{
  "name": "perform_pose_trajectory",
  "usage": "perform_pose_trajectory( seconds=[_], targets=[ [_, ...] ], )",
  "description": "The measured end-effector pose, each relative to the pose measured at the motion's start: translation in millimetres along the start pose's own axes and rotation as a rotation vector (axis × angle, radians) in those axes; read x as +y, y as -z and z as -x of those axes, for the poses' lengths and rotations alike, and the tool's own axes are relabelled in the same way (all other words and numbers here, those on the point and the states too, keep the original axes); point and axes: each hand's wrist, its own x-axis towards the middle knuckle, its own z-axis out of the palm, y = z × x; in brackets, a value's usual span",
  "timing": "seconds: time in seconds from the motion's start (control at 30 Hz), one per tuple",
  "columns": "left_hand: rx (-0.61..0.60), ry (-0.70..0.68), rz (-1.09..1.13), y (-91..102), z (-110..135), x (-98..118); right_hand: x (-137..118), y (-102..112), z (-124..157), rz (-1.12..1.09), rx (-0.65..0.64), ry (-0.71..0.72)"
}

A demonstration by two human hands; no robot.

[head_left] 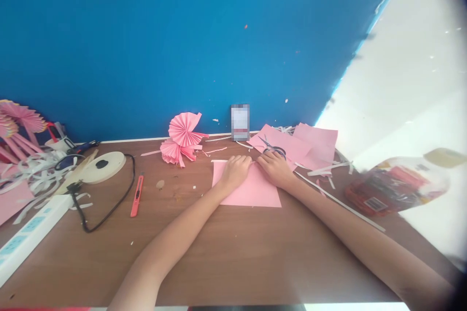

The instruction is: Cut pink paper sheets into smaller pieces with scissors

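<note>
A pink sheet of paper (251, 194) lies on the table in front of me. My left hand (236, 169) is closed at its far edge, fingers bent and pressed together on the paper. Close beside it, my right hand (274, 167) grips the same far edge with curled fingers. The fingertips of both hands nearly meet, and they hide part of that edge. Just beyond my right hand rests a pair of scissors (272, 148) with dark handles, on more pink sheets (280, 141). Folded pink paper fans (185, 131) stand to the left of my hands.
A red utility knife (137, 197), a round cream-coloured disc (104, 166), a black cable (129, 189) and a white power strip (34, 233) lie on the left. A phone (240, 122) leans on the blue wall. Paper strips (343, 204) and a plastic bag (394, 184) are at right.
</note>
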Motion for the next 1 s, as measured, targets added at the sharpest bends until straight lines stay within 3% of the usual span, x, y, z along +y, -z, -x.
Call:
perform_pose_trajectory(
  seconds=[0.13,0.37,0.6,0.77,1.0],
  targets=[
    [0.010,0.008,-0.024,4.8,-2,-6,1,0,1,0.016,-0.003,-0.020],
    [-0.028,0.101,-0.079,6.0,-2,-21,5,2,3,0.066,-0.039,-0.237],
    [0.048,0.019,-0.091,0.5,-1,-13,-9,12,-6,0.010,-0.032,-0.174],
    [0.098,-0.027,-0.094,3.8,-3,-11,-22,17,-13,-0.008,-0.042,-0.265],
    [0.166,0.101,-0.084,4.2,-2,-16,-11,21,-16,0.005,-0.111,-0.293]
  ],
)
